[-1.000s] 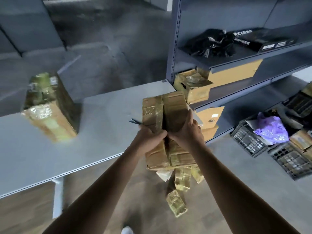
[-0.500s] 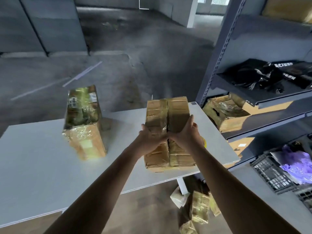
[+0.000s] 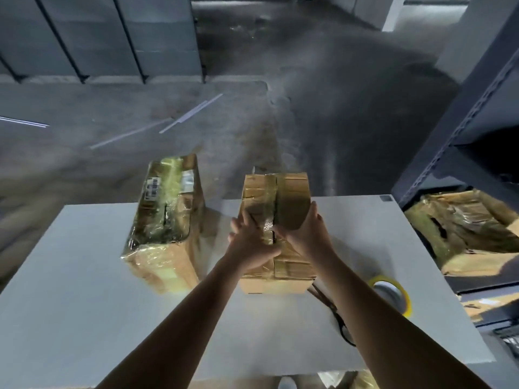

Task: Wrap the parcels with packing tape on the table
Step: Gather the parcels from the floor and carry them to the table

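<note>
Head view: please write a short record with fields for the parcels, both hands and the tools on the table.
middle parcel: rests on the white table, brown tape across its top
left hand: presses flat on its top
right hand: grips its right edge
left parcel: apart from it, glossy tape all over, untouched
tape roll: yellow, on the table by the right forearm
scissors: on the table, partly under the right forearm

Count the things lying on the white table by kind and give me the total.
Brown tape-wrapped cardboard parcels: 2
Yellow roll of packing tape: 1
Black-handled scissors: 1
Total: 4
</note>
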`<move>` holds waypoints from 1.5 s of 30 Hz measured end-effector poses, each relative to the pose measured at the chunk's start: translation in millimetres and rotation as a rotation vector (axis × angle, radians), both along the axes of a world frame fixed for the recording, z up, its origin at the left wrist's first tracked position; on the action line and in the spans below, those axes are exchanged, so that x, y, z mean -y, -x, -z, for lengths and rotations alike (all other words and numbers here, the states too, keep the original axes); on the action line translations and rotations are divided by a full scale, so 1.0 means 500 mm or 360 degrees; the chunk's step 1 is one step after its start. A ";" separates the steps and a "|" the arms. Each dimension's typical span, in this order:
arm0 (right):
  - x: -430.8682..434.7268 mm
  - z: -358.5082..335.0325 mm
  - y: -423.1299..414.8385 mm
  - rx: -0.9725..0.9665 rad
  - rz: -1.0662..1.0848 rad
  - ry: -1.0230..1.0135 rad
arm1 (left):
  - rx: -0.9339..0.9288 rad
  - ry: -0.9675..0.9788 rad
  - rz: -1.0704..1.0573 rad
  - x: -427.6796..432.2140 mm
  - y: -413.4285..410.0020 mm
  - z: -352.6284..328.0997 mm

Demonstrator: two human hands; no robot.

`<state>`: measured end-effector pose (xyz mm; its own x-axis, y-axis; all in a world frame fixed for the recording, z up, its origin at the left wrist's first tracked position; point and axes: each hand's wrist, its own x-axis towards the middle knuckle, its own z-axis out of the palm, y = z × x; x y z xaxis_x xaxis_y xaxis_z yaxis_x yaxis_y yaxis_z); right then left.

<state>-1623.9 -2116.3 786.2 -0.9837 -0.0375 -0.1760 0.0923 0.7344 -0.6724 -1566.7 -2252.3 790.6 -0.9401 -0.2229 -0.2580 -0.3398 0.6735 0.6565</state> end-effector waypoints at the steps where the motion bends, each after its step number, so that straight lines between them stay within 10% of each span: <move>1: 0.007 0.008 0.021 0.0025 -0.0033 0.0002 | 0.0015 0.0050 -0.0017 0.004 0.018 0.004; 18: 0.062 0.047 0.102 0.0005 -0.0355 0.0107 | 0.0076 0.0166 -0.0106 0.083 0.083 0.018; 29: -0.046 -0.005 -0.126 -0.0236 0.0252 0.0410 | -0.0674 0.0223 0.0221 -0.068 -0.052 -0.026; 45: -0.407 0.086 -0.442 -0.0224 0.0940 0.0721 | -0.0555 -0.0308 0.0586 -0.471 -0.298 0.072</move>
